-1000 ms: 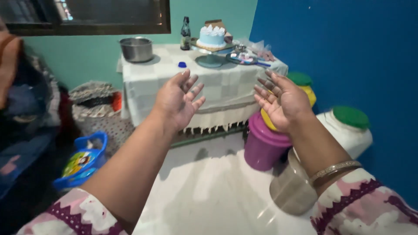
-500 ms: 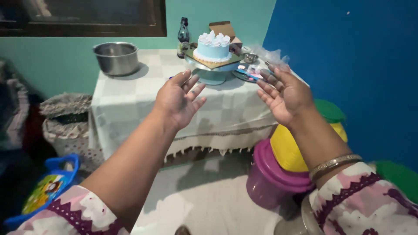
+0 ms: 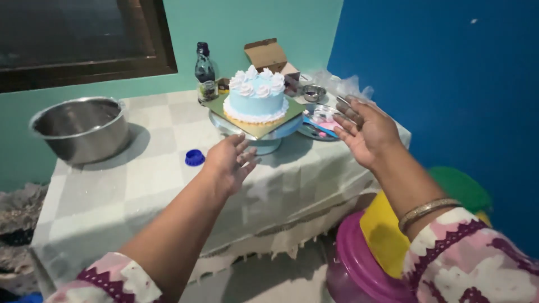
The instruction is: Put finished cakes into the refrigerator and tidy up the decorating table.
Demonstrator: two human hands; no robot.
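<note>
Checked cloth is covering the table (image 3: 140, 191) against teal wall; pale blue cake (image 3: 256, 96) is sitting at twelve o'clock, left hand (image 3: 229, 164) and right hand (image 3: 366, 132) hovering spread, gripping nothing

The cake (image 3: 256, 95) is hiding the lower part of the brown box (image 3: 269, 55) at the surface's far edge, the right hand (image 3: 368, 132) is covering part of the metal tray (image 3: 312, 128), and the purple tub (image 3: 359, 269) is running off the bottom edge.
</note>
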